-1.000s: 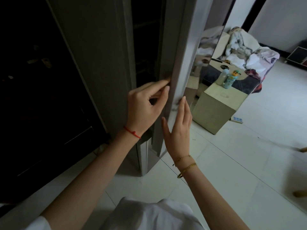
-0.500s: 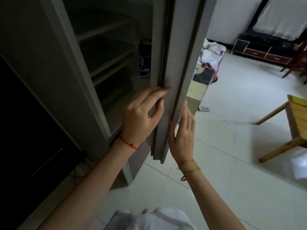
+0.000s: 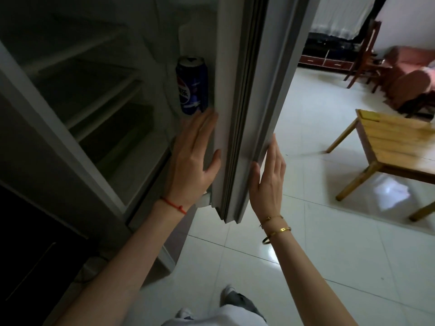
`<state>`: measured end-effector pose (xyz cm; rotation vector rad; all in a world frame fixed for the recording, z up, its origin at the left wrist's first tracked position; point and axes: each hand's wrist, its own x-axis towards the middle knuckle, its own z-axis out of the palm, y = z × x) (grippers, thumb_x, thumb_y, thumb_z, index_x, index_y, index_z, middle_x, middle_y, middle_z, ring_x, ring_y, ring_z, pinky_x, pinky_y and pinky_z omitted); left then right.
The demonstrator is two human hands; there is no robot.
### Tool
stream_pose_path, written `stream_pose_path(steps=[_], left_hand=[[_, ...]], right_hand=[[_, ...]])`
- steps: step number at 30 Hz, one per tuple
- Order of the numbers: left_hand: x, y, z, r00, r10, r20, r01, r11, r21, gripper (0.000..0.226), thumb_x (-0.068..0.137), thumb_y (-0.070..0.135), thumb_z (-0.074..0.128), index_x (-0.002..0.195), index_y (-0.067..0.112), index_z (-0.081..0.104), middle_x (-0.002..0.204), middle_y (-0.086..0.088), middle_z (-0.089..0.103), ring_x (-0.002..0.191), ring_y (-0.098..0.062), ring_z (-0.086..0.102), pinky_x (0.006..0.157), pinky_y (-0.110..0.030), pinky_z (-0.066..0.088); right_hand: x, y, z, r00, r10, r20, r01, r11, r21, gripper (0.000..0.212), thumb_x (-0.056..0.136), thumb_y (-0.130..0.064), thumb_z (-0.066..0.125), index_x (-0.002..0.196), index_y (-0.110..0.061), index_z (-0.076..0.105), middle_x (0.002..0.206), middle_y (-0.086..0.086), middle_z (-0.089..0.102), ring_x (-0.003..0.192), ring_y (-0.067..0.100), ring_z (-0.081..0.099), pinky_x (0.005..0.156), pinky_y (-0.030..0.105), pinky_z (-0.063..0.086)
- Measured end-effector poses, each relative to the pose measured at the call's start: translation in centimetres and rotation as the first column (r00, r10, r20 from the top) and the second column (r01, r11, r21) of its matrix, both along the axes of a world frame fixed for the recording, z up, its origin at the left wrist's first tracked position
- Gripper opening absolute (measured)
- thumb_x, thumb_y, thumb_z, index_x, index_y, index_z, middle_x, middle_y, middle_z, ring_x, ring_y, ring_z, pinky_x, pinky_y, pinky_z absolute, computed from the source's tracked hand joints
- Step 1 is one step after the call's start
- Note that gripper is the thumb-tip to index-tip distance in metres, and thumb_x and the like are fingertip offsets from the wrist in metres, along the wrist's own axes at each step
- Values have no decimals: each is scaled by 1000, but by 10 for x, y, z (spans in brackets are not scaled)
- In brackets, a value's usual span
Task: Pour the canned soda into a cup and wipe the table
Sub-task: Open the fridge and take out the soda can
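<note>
Blue soda can (image 3: 192,85) upright, top up, in fridge door (image 3: 237,102). Left grip (image 3: 191,158) and right grip (image 3: 268,177) flat-fingered against door, holding nothing.

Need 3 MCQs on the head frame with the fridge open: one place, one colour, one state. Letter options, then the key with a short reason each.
1. Where does the soda can stand?
A. on the wooden table
B. inside the fridge door, on its shelf
C. on the floor

2. What colour is the can?
A. blue
B. green
C. yellow

3. How is the left hand?
A. gripping the can
B. clenched in a fist
C. fingers straight, flat against the door's inner side

Key:
1 B: the can sits upright against the door's inner side, above the left hand.
2 A: its body is dark blue with a round logo.
3 C: the fingers lie extended just below the can, not touching it; the right hand lies flat on the door's outer edge.
</note>
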<state>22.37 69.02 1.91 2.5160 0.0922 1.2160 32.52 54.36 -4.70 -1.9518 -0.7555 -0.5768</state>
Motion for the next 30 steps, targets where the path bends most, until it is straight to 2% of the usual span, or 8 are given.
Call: stream_pose_path(steps=[7, 11, 14, 16, 18, 22, 25, 30], left_hand=[[42, -20, -2, 995, 25, -100, -22, 999, 36, 71, 89, 21, 62, 150, 4, 31, 158, -12, 29, 149, -27, 22, 118, -54, 25], [70, -39, -3, 994, 48, -95, -45, 998, 32, 69, 88, 15, 64, 149, 3, 34, 157, -12, 31, 148, -26, 25, 119, -53, 24], [94, -53, -2, 995, 61, -77, -59, 998, 25, 64, 89, 11, 61, 148, 2, 37, 156, -11, 33, 147, -25, 26, 118, -51, 27], [113, -64, -2, 993, 89, -74, -87, 996, 26, 62, 91, 11, 60, 147, 3, 38, 157, -10, 33, 148, -22, 25, 122, -43, 21], [131, -74, -2, 991, 117, -70, -115, 993, 28, 60, 91, 11, 59, 147, 3, 39, 157, -9, 34, 148, -20, 24, 124, -35, 17], [169, -92, -3, 986, 159, -45, -158, 987, 33, 56, 91, 9, 58, 144, 4, 44, 155, -9, 37, 145, -12, 21, 121, -42, 26], [195, -102, 0, 982, 190, -19, -189, 981, 45, 52, 89, 4, 59, 140, 3, 50, 150, -10, 44, 142, -17, 29, 117, -50, 31], [238, -114, 3, 973, 229, -37, -226, 972, 67, 50, 88, 3, 58, 138, 4, 52, 148, -9, 47, 136, -18, 33, 114, -54, 33]], right_hand=[[57, -27, 0, 998, -2, -55, 2, 1000, 7, 59, 101, -13, 43, 154, -17, 17, 155, -2, 31, 138, 15, 32, 117, 39, 30], [94, -42, 2, 994, 46, -101, -44, 999, 19, 62, 101, -11, 43, 155, -21, 14, 146, -17, 30, 134, 1, 28, 112, 10, 21], [126, -56, 4, 988, 98, -117, -98, 995, 8, 61, 101, -13, 43, 155, -19, 14, 144, -15, 33, 131, 2, 31, 109, 4, 20], [149, -65, 7, 984, 126, -126, -128, 992, -8, 60, 102, -15, 43, 155, -18, 15, 146, -7, 39, 130, 5, 35, 110, 6, 22], [173, -73, 9, 980, 148, -134, -153, 988, -29, 60, 102, -16, 43, 155, -18, 15, 148, 0, 40, 132, 12, 37, 112, 19, 26], [220, -82, 9, 976, 177, -129, -184, 982, -50, 59, 102, -23, 40, 155, -24, 13, 145, 2, 45, 127, 19, 47, 107, 29, 38], [255, -85, 9, 978, 184, -96, -189, 981, -50, 61, 101, -20, 41, 155, -28, 13, 139, 1, 51, 116, 22, 55, 100, 39, 50], [306, -86, 13, 976, 197, -94, -202, 978, -46, 63, 99, -12, 44, 155, -23, 16, 138, 0, 54, 110, 23, 56, 94, 28, 45]])
